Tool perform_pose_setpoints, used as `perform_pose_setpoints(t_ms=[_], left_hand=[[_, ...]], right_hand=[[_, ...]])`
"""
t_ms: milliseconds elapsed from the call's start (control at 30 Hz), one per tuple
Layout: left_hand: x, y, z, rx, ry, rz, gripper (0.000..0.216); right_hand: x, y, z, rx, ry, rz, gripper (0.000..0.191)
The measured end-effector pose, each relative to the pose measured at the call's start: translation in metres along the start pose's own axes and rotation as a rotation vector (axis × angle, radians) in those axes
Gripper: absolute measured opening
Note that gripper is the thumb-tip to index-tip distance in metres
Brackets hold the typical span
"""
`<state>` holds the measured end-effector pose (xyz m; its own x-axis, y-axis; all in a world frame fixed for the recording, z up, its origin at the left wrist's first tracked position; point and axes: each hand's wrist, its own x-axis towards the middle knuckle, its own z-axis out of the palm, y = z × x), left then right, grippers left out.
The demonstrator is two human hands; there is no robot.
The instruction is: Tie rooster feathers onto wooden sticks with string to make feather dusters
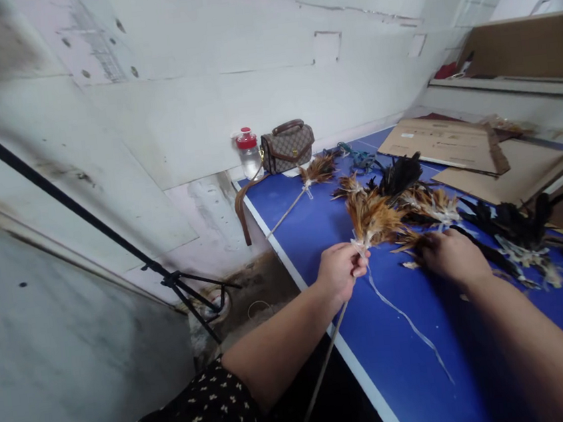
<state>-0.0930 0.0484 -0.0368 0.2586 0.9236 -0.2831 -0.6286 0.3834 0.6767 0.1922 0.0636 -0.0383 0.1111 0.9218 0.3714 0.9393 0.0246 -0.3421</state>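
Head view of a feather-binding bench. The left hand point(339, 271) hangs over the near left edge of the blue tabletop point(418, 364), its grip clenched around a thin stick point(323, 368) just below a bound tuft of brown feathers point(373, 218). The stick slants down past the tabletop edge toward the person's lap. A white string point(406, 319) trails from the binding point across the tabletop toward the near edge.

The right hand point(450, 255) lies palm down beside the tuft, on the rim of a loose feather pile point(429, 205) in the middle of the tabletop (its fingertips are buried among the feathers, so whether its grip is released or clenched cannot be told). Black feathers point(519, 223) spread toward the right edge.

At the far left corner stand a patterned handbag point(287, 145) and a red-capped bottle point(248, 151), touching or nearly so. Just in front of them lies a second feathered stick point(308, 178). Flat cardboard sheets point(445, 143) occupy the far right corner. A black tripod point(190, 294) stands on the floor, off the left edge.
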Motion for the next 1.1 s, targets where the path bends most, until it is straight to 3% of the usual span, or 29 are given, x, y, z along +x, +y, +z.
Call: perform_pose_setpoints(t_ms=[67, 200, 300, 367, 433, 633, 867, 1100], left_hand=[[-0.001, 0.0, 0.001, -0.002, -0.005, 0.006, 0.027], [-0.002, 0.006, 0.0, -0.01, -0.004, 0.043, 0.028], [-0.003, 0.009, 0.0, -0.026, -0.006, 0.061, 0.027], [-0.006, 0.005, 0.002, -0.028, -0.022, 0.052, 0.026], [-0.011, -0.002, 0.006, -0.02, -0.053, 0.03, 0.028], [-0.034, -0.022, 0.018, 0.027, -0.16, -0.02, 0.039], [-0.043, -0.023, 0.021, 0.038, -0.202, -0.068, 0.046], [-0.052, -0.025, 0.022, 0.137, -0.21, -0.069, 0.03]], right_hand=[[0.004, -0.001, 0.001, -0.004, -0.02, 0.02, 0.003], [-0.004, -0.013, -0.013, 0.034, 0.063, 0.132, 0.02], [-0.026, -0.038, -0.033, 0.42, 0.12, 0.247, 0.034], [-0.044, -0.061, -0.042, 0.673, 0.061, 0.248, 0.041], [-0.061, -0.084, -0.045, 0.783, 0.006, 0.231, 0.047], [-0.089, -0.117, -0.035, 0.779, 0.108, 0.303, 0.053], [-0.097, -0.116, -0.038, 0.704, 0.166, 0.335, 0.059], [-0.103, -0.115, -0.043, 0.707, 0.096, 0.24, 0.058]])
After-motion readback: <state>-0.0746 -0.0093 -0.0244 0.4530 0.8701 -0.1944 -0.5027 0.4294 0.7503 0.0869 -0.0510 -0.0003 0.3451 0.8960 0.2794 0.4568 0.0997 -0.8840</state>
